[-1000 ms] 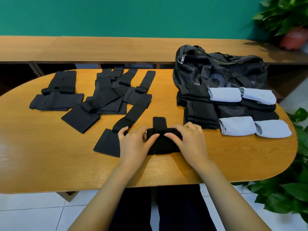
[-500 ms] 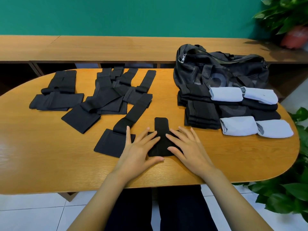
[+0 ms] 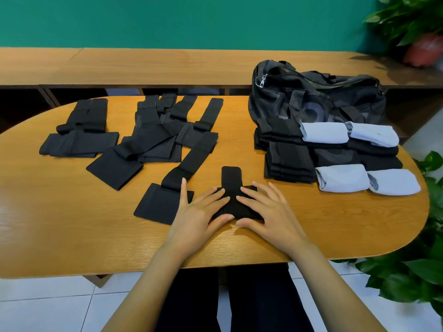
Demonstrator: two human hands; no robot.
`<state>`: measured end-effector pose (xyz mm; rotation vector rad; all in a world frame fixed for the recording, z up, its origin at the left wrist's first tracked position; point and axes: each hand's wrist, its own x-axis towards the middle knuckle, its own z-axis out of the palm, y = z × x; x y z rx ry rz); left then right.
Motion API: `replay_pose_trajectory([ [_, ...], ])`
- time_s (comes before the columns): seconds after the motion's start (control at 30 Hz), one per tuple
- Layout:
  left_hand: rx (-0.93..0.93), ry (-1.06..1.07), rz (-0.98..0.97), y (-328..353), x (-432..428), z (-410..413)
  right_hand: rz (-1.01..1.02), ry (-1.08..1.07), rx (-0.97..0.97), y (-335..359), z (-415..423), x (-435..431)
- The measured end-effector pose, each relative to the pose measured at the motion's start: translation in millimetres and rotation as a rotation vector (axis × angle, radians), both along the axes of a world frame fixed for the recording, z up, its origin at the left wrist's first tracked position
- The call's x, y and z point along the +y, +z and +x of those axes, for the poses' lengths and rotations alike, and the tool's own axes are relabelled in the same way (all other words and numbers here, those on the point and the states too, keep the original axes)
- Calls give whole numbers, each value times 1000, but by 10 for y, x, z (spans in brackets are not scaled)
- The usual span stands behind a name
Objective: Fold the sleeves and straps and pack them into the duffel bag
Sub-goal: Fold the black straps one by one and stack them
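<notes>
A folded black strap (image 3: 231, 183) lies near the table's front edge, its short end pointing away from me. My left hand (image 3: 199, 212) and my right hand (image 3: 268, 209) both rest flat on it with straight, spread fingers, pressing it down. Just left of it lies an unfolded black strap (image 3: 175, 188). More unfolded black straps (image 3: 153, 140) spread across the table's left half. The black duffel bag (image 3: 311, 97) stands at the back right. In front of it sit folded black pieces (image 3: 287, 161) and rolled light blue sleeves (image 3: 342, 178).
The oval wooden table (image 3: 72, 224) has bare wood along its front and left. A long wooden bench (image 3: 143, 65) runs behind it against a green wall. Potted plants stand at the right (image 3: 407, 271) and the far right corner (image 3: 412, 25).
A second ago both hands pinched the strap's fold with curled fingers. They have since flattened out and now press the folded strap against the table.
</notes>
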<state>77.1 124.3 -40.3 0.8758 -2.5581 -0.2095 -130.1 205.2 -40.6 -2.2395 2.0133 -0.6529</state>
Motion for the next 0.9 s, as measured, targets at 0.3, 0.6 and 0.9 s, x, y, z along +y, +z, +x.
replay_pose_trajectory([
  [0.3,17,2,-21,2,8,4,-40,3,28,-22,-4,-4],
  [0.6,43,-21,-51,20,44,38,-152,7,10,-24,14,4],
  [0.9,188,-27,-6,81,55,45,-274,3,-55,75,34,18],
])
